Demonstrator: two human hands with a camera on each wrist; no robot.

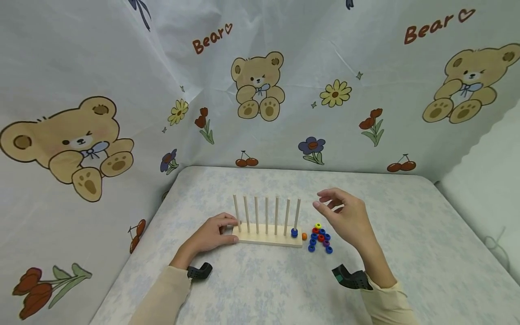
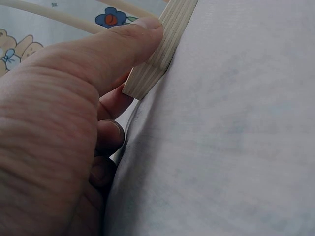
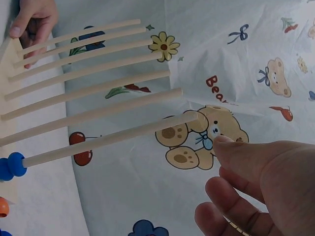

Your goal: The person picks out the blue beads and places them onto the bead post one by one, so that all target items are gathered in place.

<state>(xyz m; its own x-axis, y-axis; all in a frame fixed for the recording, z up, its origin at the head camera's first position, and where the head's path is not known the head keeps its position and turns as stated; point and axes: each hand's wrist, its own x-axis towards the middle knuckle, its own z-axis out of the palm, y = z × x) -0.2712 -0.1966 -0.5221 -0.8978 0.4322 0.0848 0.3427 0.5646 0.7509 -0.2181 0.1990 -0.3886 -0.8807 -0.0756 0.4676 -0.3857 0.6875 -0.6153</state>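
Note:
A wooden board (image 1: pixel 268 239) with a row of several upright pegs (image 1: pixel 266 215) lies on the table. My left hand (image 1: pixel 211 233) pinches its left end, thumb on the near edge and fingers behind; the left wrist view shows the thumb (image 2: pixel 140 39) on the wood. Two blue beads (image 3: pixel 16 164) are stacked at the base of the rightmost peg (image 3: pixel 113 138). My right hand (image 1: pixel 346 217) hovers to the right of that peg's top, fingers loosely bent, nothing between thumb and fingers. An orange bead (image 1: pixel 304 236) lies beside the board's right end.
Right of the board lies a loose cluster of beads: blue (image 1: pixel 311 248), red (image 1: pixel 321 238), purple (image 1: pixel 326 243) and yellow (image 1: pixel 318 225). A pale patterned cloth covers the table (image 1: pixel 268 284). Behind hangs a curtain (image 1: pixel 300 45) printed with bears and flowers.

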